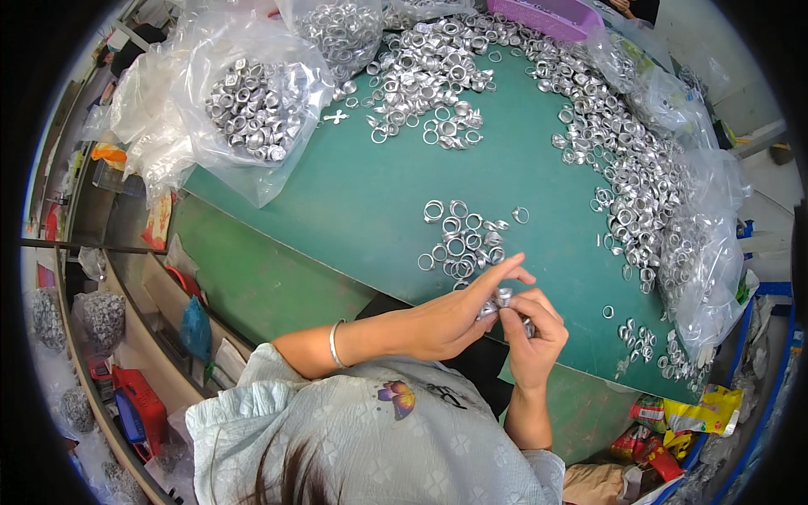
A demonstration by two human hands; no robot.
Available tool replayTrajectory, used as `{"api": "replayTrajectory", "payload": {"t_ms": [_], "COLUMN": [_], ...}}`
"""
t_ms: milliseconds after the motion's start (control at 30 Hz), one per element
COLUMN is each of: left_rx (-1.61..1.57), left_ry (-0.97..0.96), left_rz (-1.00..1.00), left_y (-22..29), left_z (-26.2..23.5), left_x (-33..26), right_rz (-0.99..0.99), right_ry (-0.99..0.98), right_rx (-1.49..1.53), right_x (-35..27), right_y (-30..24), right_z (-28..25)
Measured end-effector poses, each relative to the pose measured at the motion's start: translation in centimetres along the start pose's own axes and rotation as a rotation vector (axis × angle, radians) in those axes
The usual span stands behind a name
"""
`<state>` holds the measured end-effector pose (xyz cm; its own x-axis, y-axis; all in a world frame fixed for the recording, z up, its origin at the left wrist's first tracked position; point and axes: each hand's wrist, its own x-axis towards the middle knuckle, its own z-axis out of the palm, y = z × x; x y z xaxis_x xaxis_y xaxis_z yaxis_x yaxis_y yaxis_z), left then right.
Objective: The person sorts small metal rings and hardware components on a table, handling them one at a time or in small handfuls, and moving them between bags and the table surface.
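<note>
At the near edge of the green table (362,202), my left hand (459,318) and my right hand (534,337) meet. Several silver metal rings (503,296) show between them. My left hand cups some rings against its palm, index finger stretched out and thumb side partly hidden. With thumb and fingertips my right hand pinches a ring; more silver metal shows inside its curled fingers. Just beyond my left fingertips lies a small loose group of silver rings (471,241). Exactly how many rings each hand holds cannot be made out.
A large heap of rings (627,181) curves along the right side, beside clear plastic bags (703,244). Another heap (429,71) lies at the back. An open bag of rings (257,118) stands back left, a purple basket (551,15) back right. Shelves (139,311) flank the left.
</note>
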<state>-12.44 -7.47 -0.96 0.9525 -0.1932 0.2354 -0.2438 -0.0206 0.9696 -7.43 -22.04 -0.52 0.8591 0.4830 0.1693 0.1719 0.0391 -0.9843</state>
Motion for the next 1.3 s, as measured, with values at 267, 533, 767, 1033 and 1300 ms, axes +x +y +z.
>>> {"api": "replayTrajectory", "payload": {"t_ms": [267, 533, 767, 1033, 1300], "left_rx": [0.109, 0.038, -0.227, -0.204, -0.153], "left_ry": [-0.058, 0.042, 0.158, 0.151, 0.389], "left_rz": [-0.072, -0.184, -0.312, -0.32, -0.288], "left_y": [1.3, 2.0, 2.5, 2.3, 2.1], "left_z": [1.8, 4.2, 6.2, 8.4, 10.9], "left_x": [0.8, 2.4, 3.2, 4.7, 6.6], "right_rz": [-0.046, -0.117, 0.038, 0.057, -0.164], "right_ry": [-0.076, 0.124, 0.156, 0.177, 0.325], "right_rx": [0.099, 0.101, 0.306, 0.23, -0.113], "right_x": [-0.7, -2.4, -2.9, -3.1, -1.7], "right_y": [-0.4, 1.1, 1.1, 2.5, -0.2], "right_z": [-2.3, -4.7, -6.8, -7.9, -7.1]}}
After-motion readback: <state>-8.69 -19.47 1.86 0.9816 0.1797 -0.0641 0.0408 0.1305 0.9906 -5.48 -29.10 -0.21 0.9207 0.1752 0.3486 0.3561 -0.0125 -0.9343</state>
